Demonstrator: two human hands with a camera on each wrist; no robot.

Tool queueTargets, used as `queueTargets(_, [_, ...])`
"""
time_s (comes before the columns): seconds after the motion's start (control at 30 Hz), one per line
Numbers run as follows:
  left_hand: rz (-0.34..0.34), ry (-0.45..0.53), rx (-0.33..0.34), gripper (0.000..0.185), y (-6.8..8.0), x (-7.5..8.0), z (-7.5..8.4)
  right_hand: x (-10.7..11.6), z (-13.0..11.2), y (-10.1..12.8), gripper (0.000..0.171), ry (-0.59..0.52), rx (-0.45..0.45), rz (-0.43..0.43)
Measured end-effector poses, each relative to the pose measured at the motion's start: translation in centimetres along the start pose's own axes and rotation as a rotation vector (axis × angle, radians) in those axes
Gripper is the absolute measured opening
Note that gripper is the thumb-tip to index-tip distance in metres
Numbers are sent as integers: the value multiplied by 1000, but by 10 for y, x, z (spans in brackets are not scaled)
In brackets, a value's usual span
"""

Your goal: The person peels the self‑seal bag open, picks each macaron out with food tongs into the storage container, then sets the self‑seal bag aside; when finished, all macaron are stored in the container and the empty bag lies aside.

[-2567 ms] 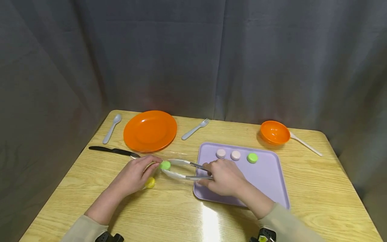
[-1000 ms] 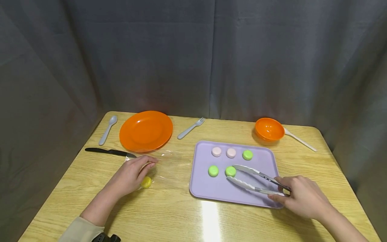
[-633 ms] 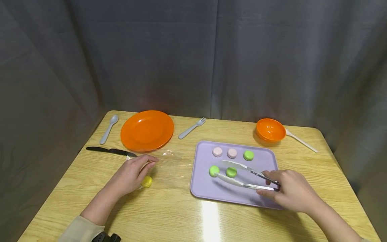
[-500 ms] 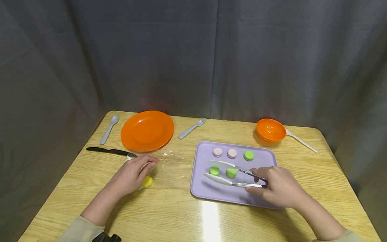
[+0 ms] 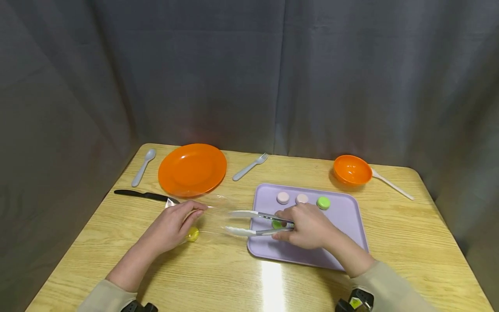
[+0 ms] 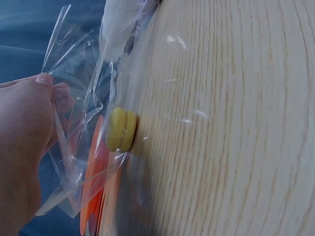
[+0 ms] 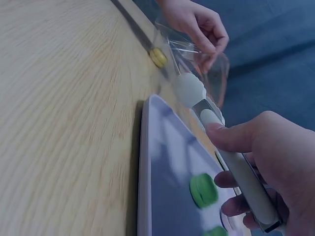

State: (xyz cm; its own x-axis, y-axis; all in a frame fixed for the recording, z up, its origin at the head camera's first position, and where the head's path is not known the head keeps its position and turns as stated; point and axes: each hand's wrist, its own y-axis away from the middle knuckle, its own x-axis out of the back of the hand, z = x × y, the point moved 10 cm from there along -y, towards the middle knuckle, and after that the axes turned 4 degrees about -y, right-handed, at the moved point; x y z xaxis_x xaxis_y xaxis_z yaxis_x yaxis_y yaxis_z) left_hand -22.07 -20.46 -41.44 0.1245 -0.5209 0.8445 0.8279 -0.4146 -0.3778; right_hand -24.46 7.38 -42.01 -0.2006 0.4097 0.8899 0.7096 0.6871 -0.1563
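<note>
My left hand [image 5: 169, 225] pinches the upper edge of a clear plastic bag [image 6: 78, 115], lifting its mouth. A yellow macaron [image 6: 118, 130] lies inside the bag near the table. My right hand [image 5: 309, 225] grips metal tongs [image 7: 241, 177] with pale tips. Those tips [image 5: 239, 231] are spread, with nothing between them, and overlap the bag's mouth in the head view. Below the tongs is the lilac tray [image 5: 351, 234], carrying two pink macarons [image 5: 283, 198] and several green macarons [image 5: 323, 203]. One green macaron [image 7: 203, 191] is partly behind the tongs in the head view.
Behind the bag lies an orange plate [image 5: 192, 169], with a grey spoon [image 5: 143, 168] and black-handled knife [image 5: 140, 194] beside it. A grey fork [image 5: 250, 167] is at the back middle. An orange bowl [image 5: 352, 170] and white utensil [image 5: 393, 184] are back right.
The tongs held a green macaron at the bag; it then shows on the tray, where they surround another green one. Afterwards my right hand moves the emptied tongs left to the bag. Left hand stays.
</note>
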Motion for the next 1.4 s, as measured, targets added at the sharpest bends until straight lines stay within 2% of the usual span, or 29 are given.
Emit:
queueTargets(0.23, [13, 31, -40, 17, -1, -2, 2, -21, -10, -30, 27, -10, 26, -63])
queueTargets(0.47, [5, 60, -32, 17, 1, -2, 1, -32, -23, -51, 26, -44, 90, -111])
queueTargets(0.6, [3, 72, -14, 16, 2, -2, 2, -38, -27, -60, 30, -33, 108, -139])
queueTargets(0.73, [14, 89, -14, 17, 6, -3, 2, -43, -31, -69, 42, -30, 115, -153])
queueTargets(0.93, [45, 111, -33, 18, 8, -4, 2, -49, -31, -76, 52, -50, 127, -155])
queueTargets(1.23, [77, 188, -56, 22, 16, -2, -1, -58, -33, -75, 44, -45, 218, -172])
queueTargets(1.4, [109, 216, -94, 23, 20, -2, 1, -63, -42, -77, 40, 12, 270, -188])
